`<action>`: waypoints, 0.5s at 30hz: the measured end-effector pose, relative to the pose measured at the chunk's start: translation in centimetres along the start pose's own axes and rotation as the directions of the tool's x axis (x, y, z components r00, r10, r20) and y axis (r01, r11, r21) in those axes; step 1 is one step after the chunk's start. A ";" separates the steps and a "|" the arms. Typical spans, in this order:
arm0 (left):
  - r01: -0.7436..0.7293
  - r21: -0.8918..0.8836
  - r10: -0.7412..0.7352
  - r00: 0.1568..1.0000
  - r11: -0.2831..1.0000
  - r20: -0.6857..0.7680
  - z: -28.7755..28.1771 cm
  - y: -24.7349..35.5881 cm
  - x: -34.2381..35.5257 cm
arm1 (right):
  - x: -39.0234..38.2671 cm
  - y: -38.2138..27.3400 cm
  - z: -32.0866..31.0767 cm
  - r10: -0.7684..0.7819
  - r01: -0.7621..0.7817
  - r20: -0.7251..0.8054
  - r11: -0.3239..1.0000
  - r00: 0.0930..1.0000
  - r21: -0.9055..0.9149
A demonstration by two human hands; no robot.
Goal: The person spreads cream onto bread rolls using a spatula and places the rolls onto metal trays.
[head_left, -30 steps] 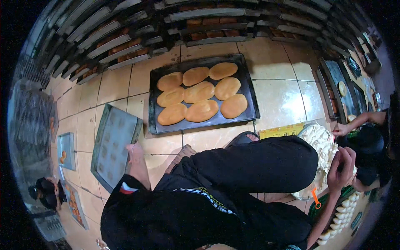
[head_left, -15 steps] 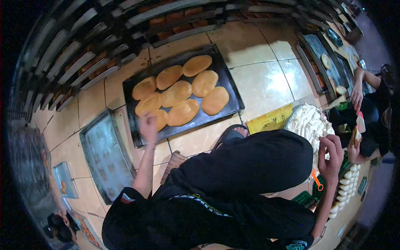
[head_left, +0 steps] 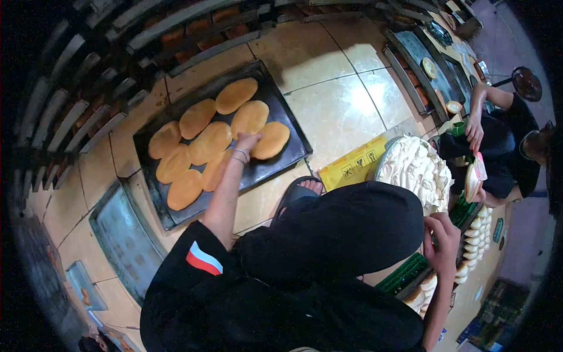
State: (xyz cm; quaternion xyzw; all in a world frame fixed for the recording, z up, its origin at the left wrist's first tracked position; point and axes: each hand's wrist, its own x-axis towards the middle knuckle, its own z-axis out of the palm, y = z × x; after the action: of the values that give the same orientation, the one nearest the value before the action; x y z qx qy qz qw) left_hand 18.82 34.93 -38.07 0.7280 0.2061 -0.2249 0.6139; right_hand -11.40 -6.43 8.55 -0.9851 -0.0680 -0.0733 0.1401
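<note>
grip unclear: i cannot tell how open the left hand is or whether it has the rightmost bun in the tray, though light pressure should prevent dents.

on the tiled floor, before the person and left of centre, lies a big tray with nine flat breads in it. the left hand is over the tray's near right part, among the breads. left of that tray lies a second tray; further left is a third tray. behind the big tray stand racks. to the right, cream lies in a basin just beyond the person's knee, with a flat package just left of it. the right hand is beside the knee, on the basin's near side. right of the basin sits another person; buns lie in a row right of the right hand.
</note>
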 end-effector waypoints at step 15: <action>0.294 -0.909 -0.246 0.943 0.297 0.225 14.8 7.6 -9.6 | 21.3 0.1 29.5 -0.464 0.468 0.079 0.882 0.882 -0.056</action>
State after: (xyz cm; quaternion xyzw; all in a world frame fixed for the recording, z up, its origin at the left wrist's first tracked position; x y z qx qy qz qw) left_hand 14.23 18.84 -28.57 0.1974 0.4029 -0.1823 0.8749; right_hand 13.16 4.35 -16.00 -0.9461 -0.3045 -0.0760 0.0799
